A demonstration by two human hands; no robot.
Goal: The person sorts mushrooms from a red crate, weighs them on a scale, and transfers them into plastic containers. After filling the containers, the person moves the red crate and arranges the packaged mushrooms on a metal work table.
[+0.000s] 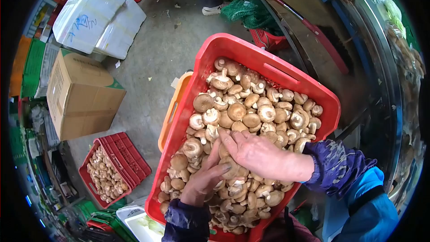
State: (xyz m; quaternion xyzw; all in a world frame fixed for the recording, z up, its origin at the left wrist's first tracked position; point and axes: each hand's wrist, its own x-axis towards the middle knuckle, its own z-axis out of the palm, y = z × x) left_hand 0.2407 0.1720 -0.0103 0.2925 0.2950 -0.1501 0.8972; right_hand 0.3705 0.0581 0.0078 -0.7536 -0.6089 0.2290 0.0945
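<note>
Jumbled brown mushrooms (pixel 236 111) fill a red crate (pixel 329 110).

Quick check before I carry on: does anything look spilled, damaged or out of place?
Only pale scraps scattered on the floor beyond the cardboard box; they look like stray litter. The mushrooms sit inside the large red crate, none visibly spilled around it.

crate (pixel 272 69): red | carton (pixel 92 103): brown, green corners | broom handle (pixel 286 5): red-black
</note>
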